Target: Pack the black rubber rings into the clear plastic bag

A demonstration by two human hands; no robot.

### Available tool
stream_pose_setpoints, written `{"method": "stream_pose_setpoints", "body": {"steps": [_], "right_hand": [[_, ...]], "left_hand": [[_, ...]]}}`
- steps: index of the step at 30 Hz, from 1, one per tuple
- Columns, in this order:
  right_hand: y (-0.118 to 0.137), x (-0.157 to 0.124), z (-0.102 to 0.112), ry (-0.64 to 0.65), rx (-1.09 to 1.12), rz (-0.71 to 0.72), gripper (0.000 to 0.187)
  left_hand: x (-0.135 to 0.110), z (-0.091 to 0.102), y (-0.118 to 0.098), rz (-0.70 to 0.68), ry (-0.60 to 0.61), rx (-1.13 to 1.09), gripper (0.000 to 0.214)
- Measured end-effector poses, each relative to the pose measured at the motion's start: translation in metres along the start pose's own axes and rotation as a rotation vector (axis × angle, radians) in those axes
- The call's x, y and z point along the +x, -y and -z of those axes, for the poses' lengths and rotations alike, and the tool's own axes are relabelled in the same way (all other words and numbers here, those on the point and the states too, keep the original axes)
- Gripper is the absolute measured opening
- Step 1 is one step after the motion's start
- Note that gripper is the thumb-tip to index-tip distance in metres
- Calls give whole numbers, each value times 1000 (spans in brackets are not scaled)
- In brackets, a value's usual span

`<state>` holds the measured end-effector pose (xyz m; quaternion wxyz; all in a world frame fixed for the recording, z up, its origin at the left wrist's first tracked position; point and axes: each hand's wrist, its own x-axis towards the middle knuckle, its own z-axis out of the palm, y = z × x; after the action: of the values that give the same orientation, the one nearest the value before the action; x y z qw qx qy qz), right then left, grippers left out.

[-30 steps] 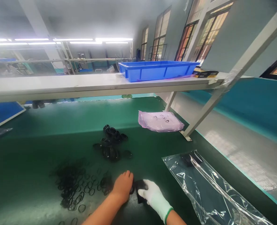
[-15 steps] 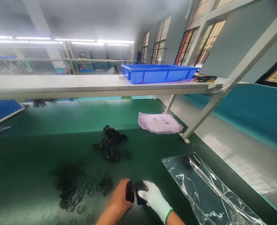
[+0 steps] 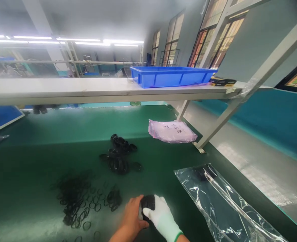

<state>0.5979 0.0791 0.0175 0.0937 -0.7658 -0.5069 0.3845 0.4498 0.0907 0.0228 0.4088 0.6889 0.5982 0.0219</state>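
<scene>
My bare left hand (image 3: 132, 215) and my right hand (image 3: 162, 215), in a white glove with a green cuff edge, meet at the lower middle of the head view. Between them is a black ribbed piece (image 3: 148, 202), gripped from the right by the gloved fingers and thumb. My left fingers close around its left side, where a second black piece is mostly hidden. To the left lie many thin black rings (image 3: 78, 208) in a loose heap. Farther back sits a pile of glossy black rounded parts (image 3: 119, 158).
A clear plastic bag (image 3: 221, 201) with something dark inside lies on the green tabletop (image 3: 158, 171) at right. Behind it are a pink plastic packet (image 3: 172, 131) and a slanted shelf post (image 3: 221, 121). A blue bin (image 3: 173, 77) stands on the white shelf (image 3: 88, 87) above.
The two black pieces were held apart, one in each hand. Now they are together, my left hand having moved right to meet the gloved hand.
</scene>
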Motion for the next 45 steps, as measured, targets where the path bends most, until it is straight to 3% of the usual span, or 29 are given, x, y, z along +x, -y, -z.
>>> {"method": "stream_pose_setpoints", "body": {"steps": [4, 6, 9, 11, 14, 17, 22, 26, 30, 36, 39, 42, 45], "right_hand": [[5, -3, 0, 5, -25, -27, 36], [6, -3, 1, 14, -36, -34, 36], [6, -4, 2, 24, -53, -52, 39], [5, -3, 1, 31, -58, -57, 41], [4, -2, 0, 41, -50, -57, 41], [4, -2, 1, 43, -42, -52, 39], [7, -3, 5, 48, -50, -22, 38], [7, -4, 6, 51, -81, -2, 36], [9, -5, 5, 60, -98, -16, 40], [16, -6, -4, 26, -123, -97, 95], [18, -6, -6, 24, -124, -102, 97], [18, -7, -6, 18, -122, -96, 92], [16, -8, -3, 25, -123, -85, 78]], "left_hand": [[40, 42, -13, -152, -95, 129, 47], [71, 59, -25, -203, -150, 196, 50], [112, 69, -41, -219, -144, 264, 39], [123, 68, -45, -202, -120, 278, 33], [107, 64, -35, -126, -121, 242, 31], [67, 56, -11, 1, -118, 133, 25], [18, 25, 23, 149, 36, -202, 14], [15, 4, 26, 160, 63, -403, 15], [22, -3, 20, 171, 39, -455, 17], [20, 0, 11, 212, 8, -360, 28], [6, 10, 11, 134, 1, -286, 42], [-6, 17, 15, -13, 55, -175, 85], [-8, 15, 19, -46, 82, -110, 93]]}}
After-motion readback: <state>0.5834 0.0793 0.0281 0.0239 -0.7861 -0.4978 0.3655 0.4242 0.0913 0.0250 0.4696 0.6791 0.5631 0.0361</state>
